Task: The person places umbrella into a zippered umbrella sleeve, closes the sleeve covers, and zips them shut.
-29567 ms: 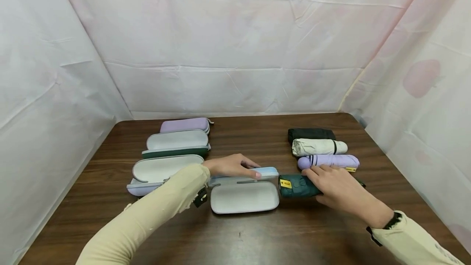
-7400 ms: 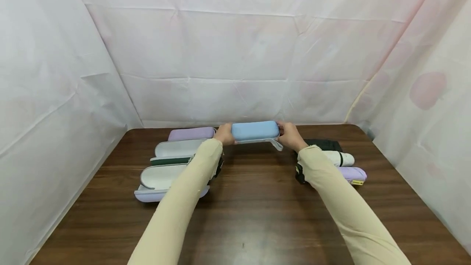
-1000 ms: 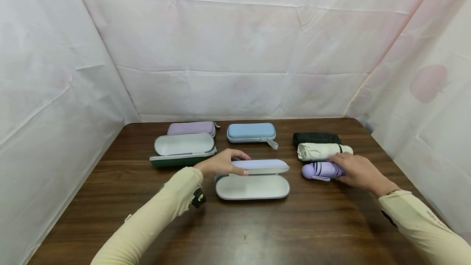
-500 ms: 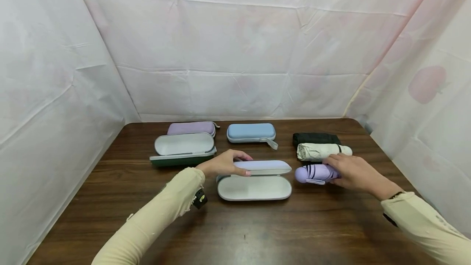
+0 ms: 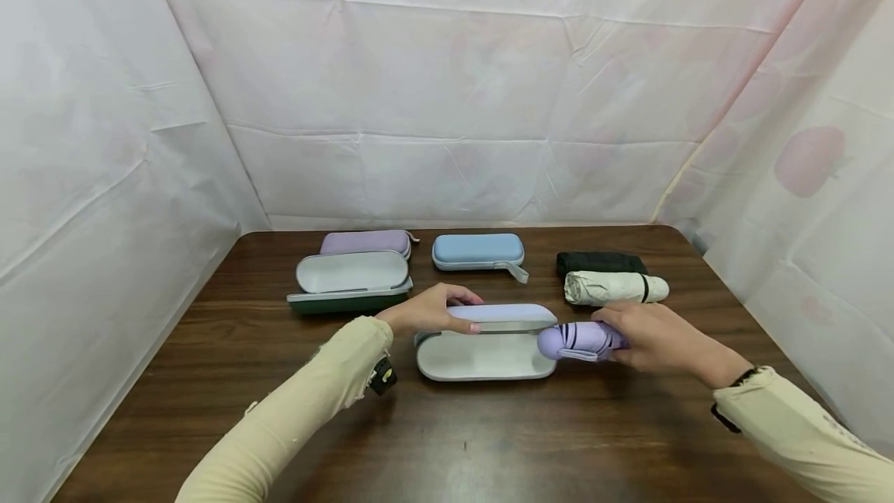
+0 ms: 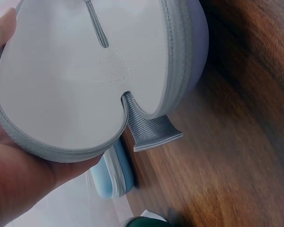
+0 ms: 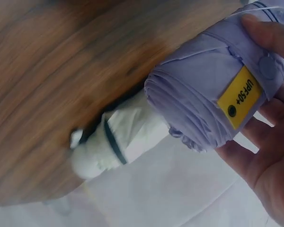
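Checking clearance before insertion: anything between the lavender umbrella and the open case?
Nothing visible: in the head view, the lavender umbrella overlaps the right end of the open case; the left hand holds the lid up.

the left hand (image 6: 26,177) grips an open, white-lined lavender case (image 6: 61,80) with grey zipper edging, its grey woven tab (image 6: 151,131) by the brown wood-grain tabletop (image 6: 227,165), a rounded light-blue case (image 6: 105,177) and cropped dark-green object (image 6: 149,222) lower in view.

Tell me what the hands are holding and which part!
The right fingers hold the purple umbrella by its folded fabric, away from its round knob. The left fingers hold the open case by its raised lid.
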Tool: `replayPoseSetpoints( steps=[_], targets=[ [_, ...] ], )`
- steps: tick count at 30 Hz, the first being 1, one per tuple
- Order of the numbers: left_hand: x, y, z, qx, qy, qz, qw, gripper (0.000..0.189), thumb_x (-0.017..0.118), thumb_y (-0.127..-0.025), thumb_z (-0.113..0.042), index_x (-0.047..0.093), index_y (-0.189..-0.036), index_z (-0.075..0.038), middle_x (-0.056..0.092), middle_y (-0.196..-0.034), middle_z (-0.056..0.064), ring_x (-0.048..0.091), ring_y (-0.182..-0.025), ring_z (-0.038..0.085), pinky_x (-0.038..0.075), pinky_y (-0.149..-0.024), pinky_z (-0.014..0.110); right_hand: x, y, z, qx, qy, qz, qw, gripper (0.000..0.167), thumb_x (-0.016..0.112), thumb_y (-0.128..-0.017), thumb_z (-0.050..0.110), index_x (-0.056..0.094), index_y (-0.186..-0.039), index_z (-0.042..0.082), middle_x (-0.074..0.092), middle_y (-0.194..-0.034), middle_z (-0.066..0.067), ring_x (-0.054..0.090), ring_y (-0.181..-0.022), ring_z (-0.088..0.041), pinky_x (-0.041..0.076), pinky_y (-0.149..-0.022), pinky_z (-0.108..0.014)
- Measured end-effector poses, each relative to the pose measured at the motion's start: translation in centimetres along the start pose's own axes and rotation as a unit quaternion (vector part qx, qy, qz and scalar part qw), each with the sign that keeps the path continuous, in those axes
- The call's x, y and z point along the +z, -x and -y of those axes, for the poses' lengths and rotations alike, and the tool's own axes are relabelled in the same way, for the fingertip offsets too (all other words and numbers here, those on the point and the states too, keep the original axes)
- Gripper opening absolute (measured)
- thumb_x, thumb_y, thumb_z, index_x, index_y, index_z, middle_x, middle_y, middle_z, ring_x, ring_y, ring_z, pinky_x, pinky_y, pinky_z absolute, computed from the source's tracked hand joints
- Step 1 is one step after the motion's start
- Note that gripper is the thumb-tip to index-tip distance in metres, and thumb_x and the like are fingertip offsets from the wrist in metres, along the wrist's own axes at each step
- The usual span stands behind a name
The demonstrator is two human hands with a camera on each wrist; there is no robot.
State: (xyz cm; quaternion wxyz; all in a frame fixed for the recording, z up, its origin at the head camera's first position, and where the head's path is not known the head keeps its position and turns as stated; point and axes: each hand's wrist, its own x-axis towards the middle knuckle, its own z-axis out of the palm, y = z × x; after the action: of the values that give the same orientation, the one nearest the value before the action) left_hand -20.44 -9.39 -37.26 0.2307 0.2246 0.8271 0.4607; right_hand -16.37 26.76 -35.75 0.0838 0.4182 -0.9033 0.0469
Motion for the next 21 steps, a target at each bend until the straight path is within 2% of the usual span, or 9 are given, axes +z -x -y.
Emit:
replayPoseSetpoints(
  steps=[8,13,21],
  targets=[
    [0.5,-0.2,0.0,0.003,0.002,0.004,1.0000,0.044,0.077,-0.082,-0.022,0.062,-0.122,-0.010,0.060,-0.110,-0.001,0.055,-0.099,0.014,0.044,-0.086,0.032,0.8,-1.3,2.5,0.008,-0.031,0.001,0.9995,0.041,0.084,-0.067,0.021,0.067,-0.103,0.013,0.063,-0.094,0.007,0.056,-0.080,-0.006,0.048,-0.063,-0.034],
    [0.6,-0.2,-0.1,0.006,-0.003,0.005,1.0000,0.045,0.076,-0.083,-0.023,0.062,-0.123,-0.010,0.060,-0.110,-0.001,0.055,-0.099,0.015,0.044,-0.086,0.032,0.9,-2.4,4.2,-0.002,-0.028,0.001,0.9996,0.043,0.082,-0.067,0.021,0.066,-0.105,0.010,0.063,-0.095,0.004,0.058,-0.080,-0.009,0.048,-0.062,-0.035],
    [0.7,-0.3,-0.2,0.007,-0.015,-0.005,0.9999,0.045,0.076,-0.083,-0.024,0.062,-0.124,-0.011,0.060,-0.112,-0.002,0.054,-0.103,0.016,0.043,-0.089,0.032,1.2,-4.5,6.8,-0.020,-0.021,-0.014,0.9995,0.038,0.081,-0.065,0.014,0.063,-0.098,0.009,0.060,-0.089,0.002,0.057,-0.075,-0.012,0.046,-0.055,-0.035]
  ],
)
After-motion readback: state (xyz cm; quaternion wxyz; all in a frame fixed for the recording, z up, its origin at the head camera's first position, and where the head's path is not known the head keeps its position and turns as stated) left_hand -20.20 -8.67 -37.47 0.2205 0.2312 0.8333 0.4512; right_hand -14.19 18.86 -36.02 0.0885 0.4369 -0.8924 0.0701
